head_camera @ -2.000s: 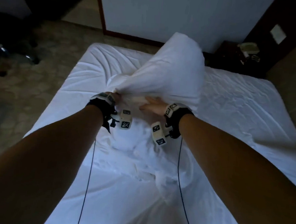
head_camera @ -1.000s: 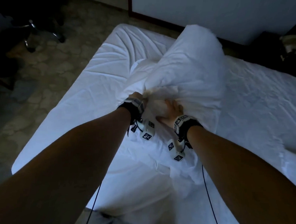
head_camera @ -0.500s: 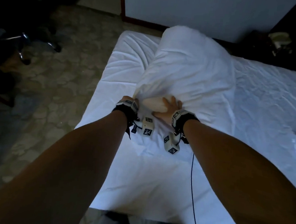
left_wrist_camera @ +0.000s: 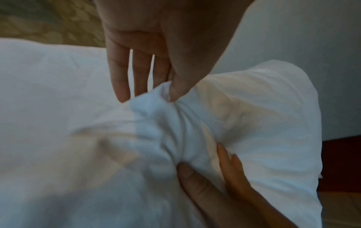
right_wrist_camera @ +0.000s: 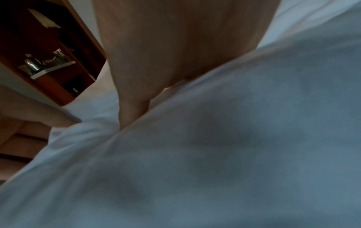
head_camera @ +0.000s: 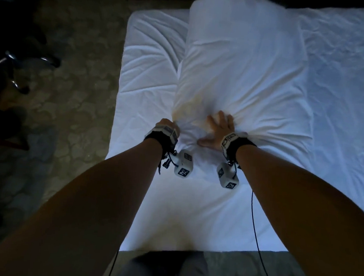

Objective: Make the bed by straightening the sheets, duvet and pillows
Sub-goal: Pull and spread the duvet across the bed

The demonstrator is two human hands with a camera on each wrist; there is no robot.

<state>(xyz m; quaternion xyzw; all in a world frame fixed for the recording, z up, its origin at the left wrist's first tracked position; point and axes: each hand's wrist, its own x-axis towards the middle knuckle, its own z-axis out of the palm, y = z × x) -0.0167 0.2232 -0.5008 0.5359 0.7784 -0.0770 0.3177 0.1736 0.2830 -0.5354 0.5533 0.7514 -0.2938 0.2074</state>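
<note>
On the bed, near its left edge, a white pillow lies with its long axis running away from the person. Left hand pinches bunched fabric at the near end; right hand presses flat, fingers spread, just beside it.

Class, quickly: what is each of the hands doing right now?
Left hand: closed, pinching bunched fabric at the pillow end.
Right hand: open, fingers spread, pressing flat on the pillow.
</note>
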